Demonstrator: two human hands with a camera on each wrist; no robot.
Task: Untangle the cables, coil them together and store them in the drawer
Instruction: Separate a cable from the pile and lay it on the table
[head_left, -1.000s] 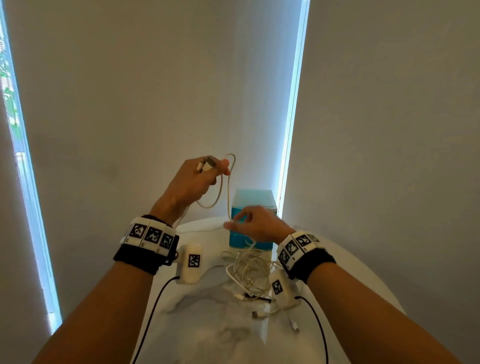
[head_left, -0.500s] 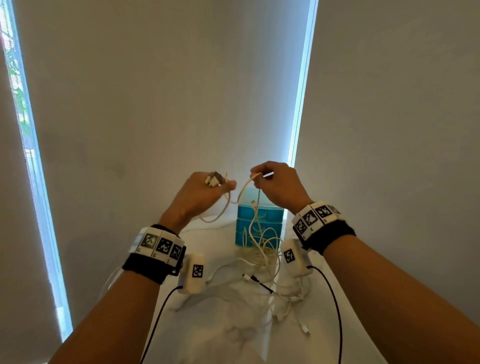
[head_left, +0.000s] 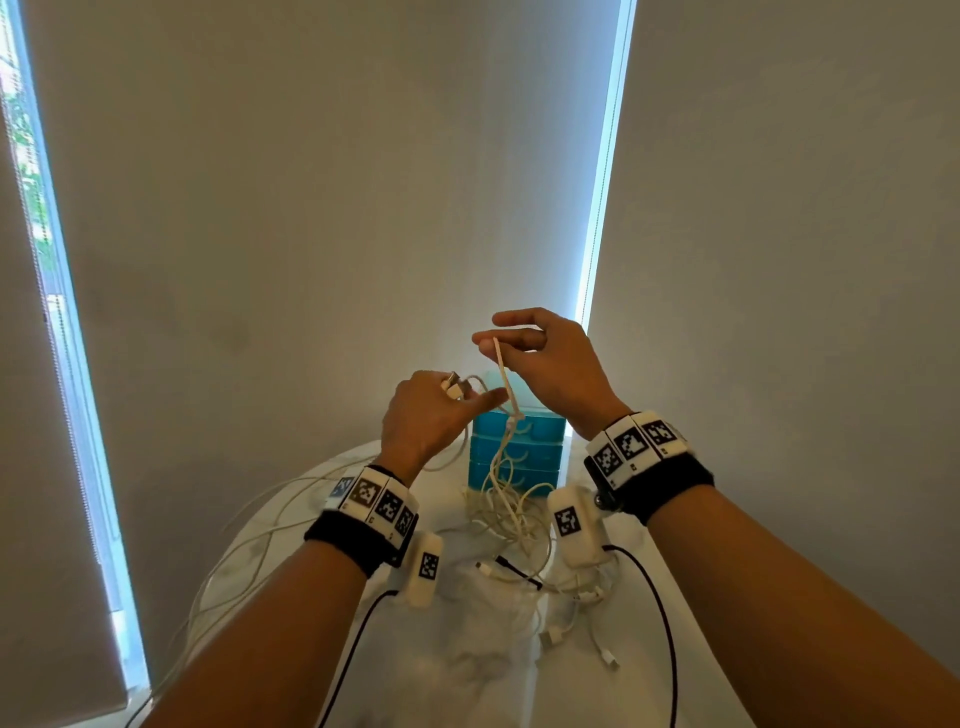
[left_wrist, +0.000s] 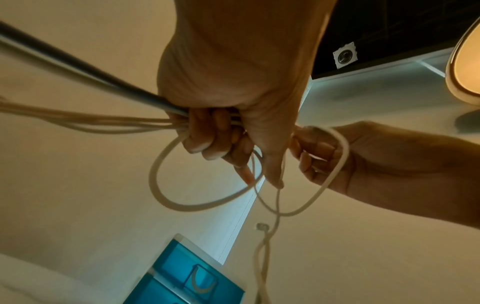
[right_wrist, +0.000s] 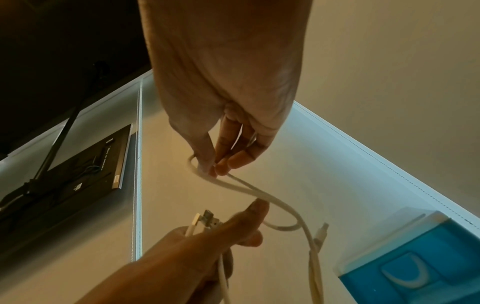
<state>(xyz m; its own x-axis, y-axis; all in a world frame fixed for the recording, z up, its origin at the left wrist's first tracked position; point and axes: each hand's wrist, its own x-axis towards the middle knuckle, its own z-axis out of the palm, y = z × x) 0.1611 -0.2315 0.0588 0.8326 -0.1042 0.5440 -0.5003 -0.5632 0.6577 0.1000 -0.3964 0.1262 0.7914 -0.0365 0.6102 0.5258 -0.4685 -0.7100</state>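
My left hand (head_left: 434, 415) is raised over the table and grips several white cable strands (left_wrist: 109, 123), with two plug ends (head_left: 454, 388) sticking up from its fist. Just right of it and higher, my right hand (head_left: 540, 358) pinches a white cable (head_left: 503, 379) between thumb and fingers. That cable hangs down through a small knot into the tangled cable pile (head_left: 511, 519) on the white table (head_left: 363, 649). Behind the pile stands the blue drawer unit (head_left: 535, 452), its drawers closed. The wrist views show the pinched cable (right_wrist: 233, 185) looping between both hands.
Loose plug ends (head_left: 605, 654) and a black-tipped cable (head_left: 511, 566) lie on the table near the pile. Long white cable loops (head_left: 244, 551) trail off the table's left edge. Grey blinds with bright gaps stand close behind the table.
My right hand has risen from the pile with a cable, lifting the strand well above the table. My left hand has come lower and nearer to the right hand.
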